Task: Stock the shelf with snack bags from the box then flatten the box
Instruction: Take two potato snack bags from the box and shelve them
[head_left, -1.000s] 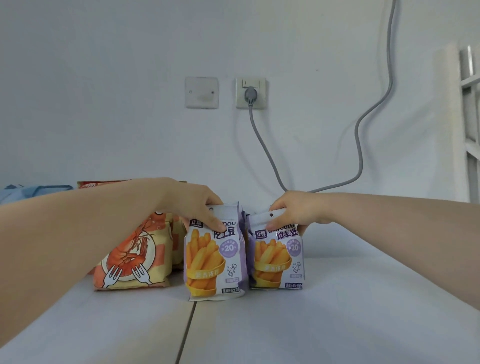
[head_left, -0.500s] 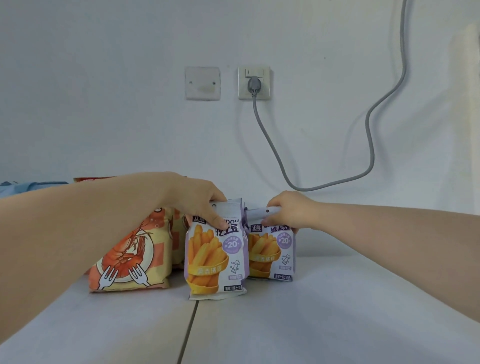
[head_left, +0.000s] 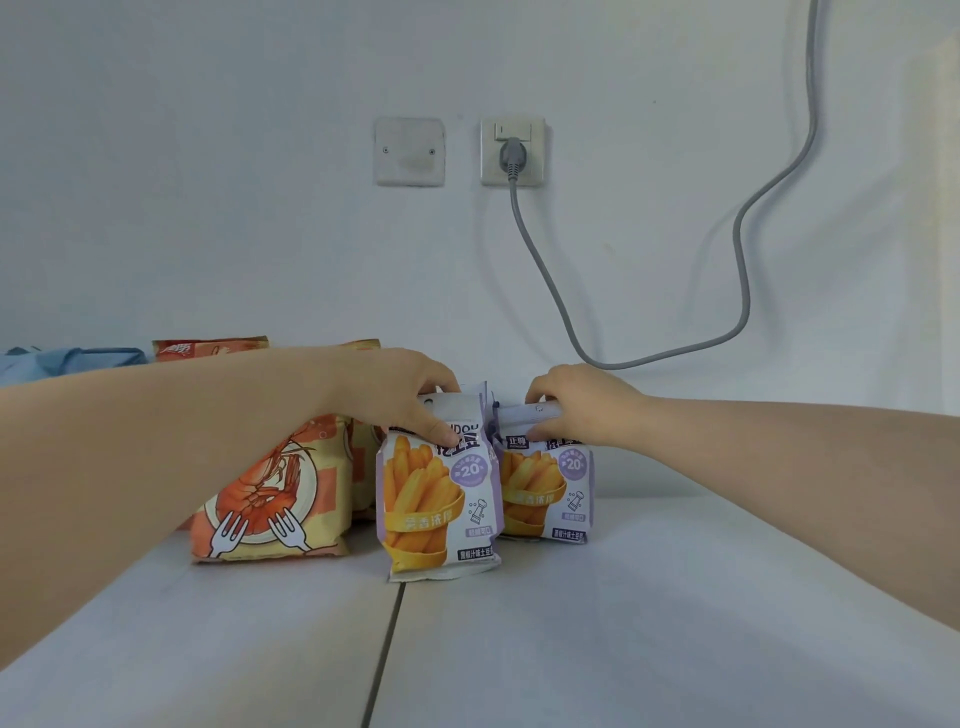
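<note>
Two purple fry snack bags stand upright on the white shelf surface (head_left: 649, 623). My left hand (head_left: 400, 397) grips the top of the nearer left fry bag (head_left: 436, 509), thumb on its front. My right hand (head_left: 576, 405) pinches the top seal of the right fry bag (head_left: 550, 499), which stands slightly further back, touching the left one. An orange shrimp snack bag (head_left: 270, 499) stands to the left, partly hidden by my left forearm. The box is out of view.
The white wall (head_left: 208, 208) rises close behind the bags. It carries a blank plate (head_left: 409, 151) and a socket (head_left: 513, 151) with a grey cable (head_left: 737, 291) looping right. Blue fabric (head_left: 67, 358) lies at far left. A seam (head_left: 384, 649) splits the shelf surface.
My right hand has pushed the right fry bag further back toward the wall. The left bag has barely moved. The camera has tilted slightly.
</note>
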